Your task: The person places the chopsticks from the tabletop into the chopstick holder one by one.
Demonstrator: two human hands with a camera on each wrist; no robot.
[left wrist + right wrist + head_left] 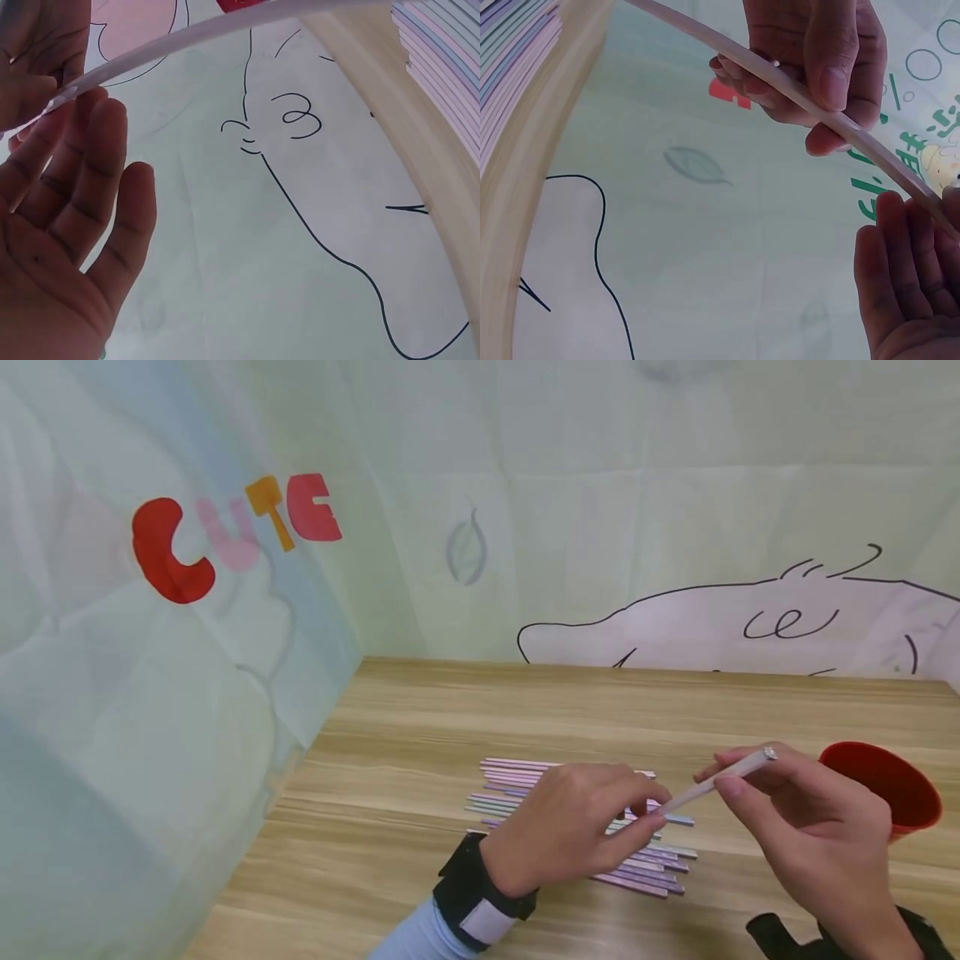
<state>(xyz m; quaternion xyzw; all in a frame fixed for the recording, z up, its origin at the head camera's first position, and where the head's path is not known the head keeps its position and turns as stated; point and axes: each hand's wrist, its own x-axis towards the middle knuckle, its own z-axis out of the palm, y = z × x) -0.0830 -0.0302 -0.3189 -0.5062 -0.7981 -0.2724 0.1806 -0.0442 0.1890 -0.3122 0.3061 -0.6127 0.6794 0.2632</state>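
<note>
A long, thin, whitish stick (716, 787) runs aslant between my two hands, raised over the table; its exact kind I cannot tell. My left hand (573, 818) pinches it at the lower end with thumb and fingertips. My right hand (832, 827) holds it nearer the upper end between thumb and fingers. In the right wrist view the stick (735, 52) crosses under the left thumb, with the right fingers (892, 255) against its other end. Several slender pastel sticks (637, 881) lie side by side on the table, partly hidden behind the left hand.
A red cup (911, 777) stands just beyond the right hand. The wood-grain table (360, 760) meets a printed cloth backdrop (585, 527) at the back and left. Black straps (480, 885) wrap both wrists.
</note>
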